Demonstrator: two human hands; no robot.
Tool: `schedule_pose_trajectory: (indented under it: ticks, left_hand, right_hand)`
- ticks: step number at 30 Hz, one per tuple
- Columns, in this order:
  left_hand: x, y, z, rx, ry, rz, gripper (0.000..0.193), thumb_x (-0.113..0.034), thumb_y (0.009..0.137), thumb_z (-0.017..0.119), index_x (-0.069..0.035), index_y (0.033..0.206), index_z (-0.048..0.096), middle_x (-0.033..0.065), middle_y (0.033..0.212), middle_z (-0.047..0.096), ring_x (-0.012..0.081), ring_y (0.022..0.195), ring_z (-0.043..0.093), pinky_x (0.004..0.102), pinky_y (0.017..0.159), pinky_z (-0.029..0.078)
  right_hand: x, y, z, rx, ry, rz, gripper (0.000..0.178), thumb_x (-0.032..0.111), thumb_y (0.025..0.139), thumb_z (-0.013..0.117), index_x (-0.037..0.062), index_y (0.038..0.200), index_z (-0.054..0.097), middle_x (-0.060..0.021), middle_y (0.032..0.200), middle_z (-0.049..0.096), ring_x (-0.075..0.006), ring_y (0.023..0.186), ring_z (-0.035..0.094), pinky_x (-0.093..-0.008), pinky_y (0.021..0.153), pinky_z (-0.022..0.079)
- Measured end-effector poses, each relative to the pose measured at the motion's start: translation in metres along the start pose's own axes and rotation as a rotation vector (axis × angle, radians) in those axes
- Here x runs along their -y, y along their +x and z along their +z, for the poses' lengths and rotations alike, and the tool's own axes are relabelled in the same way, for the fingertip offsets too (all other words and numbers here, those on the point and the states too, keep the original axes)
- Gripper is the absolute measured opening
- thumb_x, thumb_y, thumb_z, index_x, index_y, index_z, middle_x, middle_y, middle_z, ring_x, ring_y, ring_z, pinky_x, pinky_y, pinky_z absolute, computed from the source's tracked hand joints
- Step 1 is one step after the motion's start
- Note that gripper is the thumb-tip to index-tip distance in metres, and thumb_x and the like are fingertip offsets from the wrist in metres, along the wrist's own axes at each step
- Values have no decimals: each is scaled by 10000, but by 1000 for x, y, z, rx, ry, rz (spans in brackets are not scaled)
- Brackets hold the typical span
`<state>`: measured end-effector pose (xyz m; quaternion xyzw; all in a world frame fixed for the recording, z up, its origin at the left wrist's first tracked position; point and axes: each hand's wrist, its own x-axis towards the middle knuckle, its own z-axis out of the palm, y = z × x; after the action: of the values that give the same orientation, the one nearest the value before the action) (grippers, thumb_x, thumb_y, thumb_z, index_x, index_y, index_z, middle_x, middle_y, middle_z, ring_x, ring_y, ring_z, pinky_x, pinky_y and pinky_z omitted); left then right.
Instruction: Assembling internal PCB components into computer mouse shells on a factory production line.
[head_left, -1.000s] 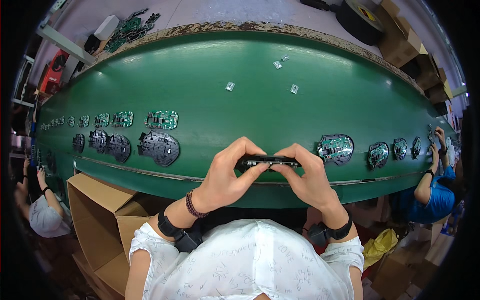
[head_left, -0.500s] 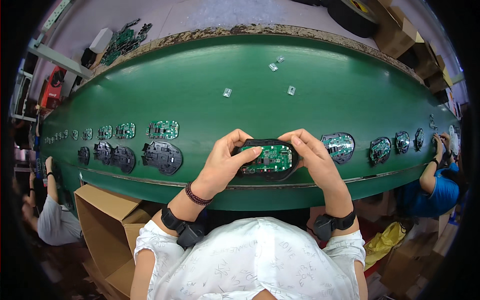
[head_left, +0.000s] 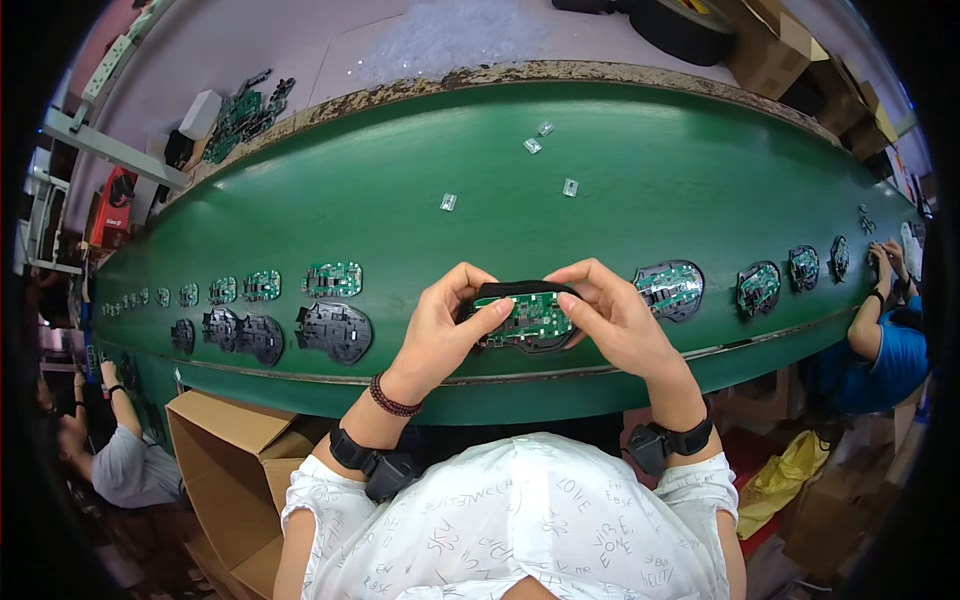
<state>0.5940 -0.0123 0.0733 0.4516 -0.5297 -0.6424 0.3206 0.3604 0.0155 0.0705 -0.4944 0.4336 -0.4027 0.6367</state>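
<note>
Between my hands, just above the near edge of the green belt (head_left: 400, 160), is a black plastic housing (head_left: 515, 289) with a green circuit board (head_left: 533, 318) seated in it. My left hand (head_left: 447, 318) grips the left end, its thumb lying on the board's upper left. Around the right end closes my right hand (head_left: 612, 318), with its thumb pressed on the board's right part. The fingers behind the housing are mostly hidden. A housing with a board fitted (head_left: 670, 290) lies just right of my right hand.
Left of me, several loose circuit boards (head_left: 333, 279) lie in a row above several black housings (head_left: 334, 332). Fitted housings (head_left: 758, 288) continue rightward toward a co-worker (head_left: 870, 350). Small clear plastic pieces (head_left: 570, 187) lie farther up the belt. An open cardboard box (head_left: 225, 430) stands below left.
My right thumb has moved from the housing's edge onto the board. The housing has tilted slightly, showing more of its far wall. The view has turned a little.
</note>
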Motion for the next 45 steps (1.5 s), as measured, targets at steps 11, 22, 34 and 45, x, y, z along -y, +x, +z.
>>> schedule_pose_trajectory:
  ticks: [11, 22, 34, 45]
  left_hand:
    - [-11, 142, 23, -142, 1164, 908, 393, -322, 965, 672, -77, 1269, 628, 164, 1359, 591, 353, 1313, 506, 488, 1123, 388]
    - [-18, 207, -62, -275, 1890, 849, 130, -128, 897, 565, -83, 1010, 611, 86, 1073, 621, 235, 1060, 615, 390, 862, 505]
    - [-37, 116, -121, -239, 1235, 316, 295, -258, 921, 713, -39, 1103, 635, 168, 963, 687, 341, 876, 680, 454, 783, 540]
    - [9, 126, -63, -203, 1309, 558, 144, -41, 867, 653, -6, 995, 597, 150, 991, 609, 339, 965, 628, 441, 853, 539]
  right_hand:
    - [-4, -5, -4, -276, -861, -240, 178, 130, 963, 650, -7, 1076, 662, -158, 1021, 634, -347, 944, 650, -446, 814, 527]
    - [-7, -20, -19, -288, -807, -283, 255, 120, 939, 699, 14, 1170, 671, -131, 1002, 641, -273, 905, 648, -386, 738, 520]
    - [3, 5, -10, -163, -740, -451, 231, 50, 918, 708, 3, 1142, 682, -124, 910, 673, -256, 829, 672, -366, 700, 529]
    - [16, -8, 10, -36, -907, -405, 263, 74, 894, 727, 20, 1147, 679, -109, 909, 665, -277, 838, 654, -395, 740, 514]
